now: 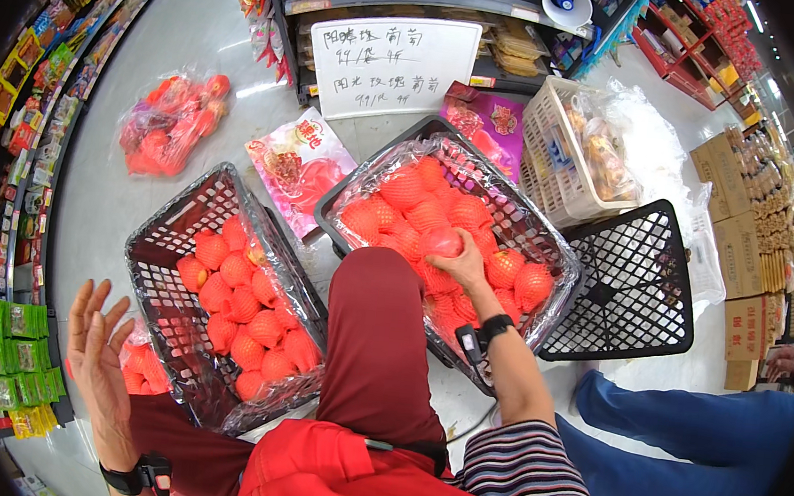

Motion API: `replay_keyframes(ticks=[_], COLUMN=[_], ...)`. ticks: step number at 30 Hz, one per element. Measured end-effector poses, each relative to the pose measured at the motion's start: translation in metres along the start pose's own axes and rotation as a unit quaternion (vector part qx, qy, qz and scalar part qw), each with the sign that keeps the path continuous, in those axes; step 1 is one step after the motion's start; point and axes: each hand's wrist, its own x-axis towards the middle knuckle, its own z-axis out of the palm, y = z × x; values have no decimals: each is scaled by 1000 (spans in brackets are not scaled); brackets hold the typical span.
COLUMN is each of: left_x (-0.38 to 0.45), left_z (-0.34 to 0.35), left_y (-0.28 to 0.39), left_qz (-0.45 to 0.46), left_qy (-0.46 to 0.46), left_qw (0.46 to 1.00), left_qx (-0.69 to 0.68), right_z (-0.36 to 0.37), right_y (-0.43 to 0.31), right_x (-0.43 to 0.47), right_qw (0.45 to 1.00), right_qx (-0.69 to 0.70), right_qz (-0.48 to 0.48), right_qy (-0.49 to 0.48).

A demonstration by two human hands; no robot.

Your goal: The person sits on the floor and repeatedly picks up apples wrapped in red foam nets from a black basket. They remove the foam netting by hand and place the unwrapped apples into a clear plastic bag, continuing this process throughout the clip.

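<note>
My right hand (463, 262) is closed around a round red fruit (442, 243), which looks like a pomegranate. It holds the fruit over the right black plastic crate (560, 234), lined with clear film and filled with fruit in red foam nets (402, 186). At the left, my left hand (100, 357) is raised with its fingers apart and nothing in it. Beside that hand stands the left black crate (169, 302), holding more foam-netted fruit (243, 302). My knee hides part of the right crate's near edge.
Fruit-printed bags (301, 169) (487, 125) lie near the crates. A filled plastic bag (175, 122) rests on the floor. A handwritten white board (393, 70) leans against shelving. At right are a white basket (554, 155), a black grid panel (624, 285) and a person's blue-trousered legs (670, 449).
</note>
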Motion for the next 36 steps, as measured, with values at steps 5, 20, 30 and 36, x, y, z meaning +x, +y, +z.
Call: replay_keyframes(ticks=[5,20,30,36], left_x=[-5,34,69,64], left_z=[12,-15,-78,-88], left_y=[-22,-46,-74,-60], left_qz=[-30,-72,25,6], left_qy=[-63,-249,-96,-86], left_qw=[998,965,995,995], left_qx=[-11,-47,28,45], right_z=[-67,14,230,367], right_y=[-74,-316,-315,-241], right_x=[-35,-112,-157,-196], right_qw=[855,729,883,812], right_qx=[495,555,36,-275], right_qz=[24,10,-83,-130], right_qy=[-152,-402,-461,-498])
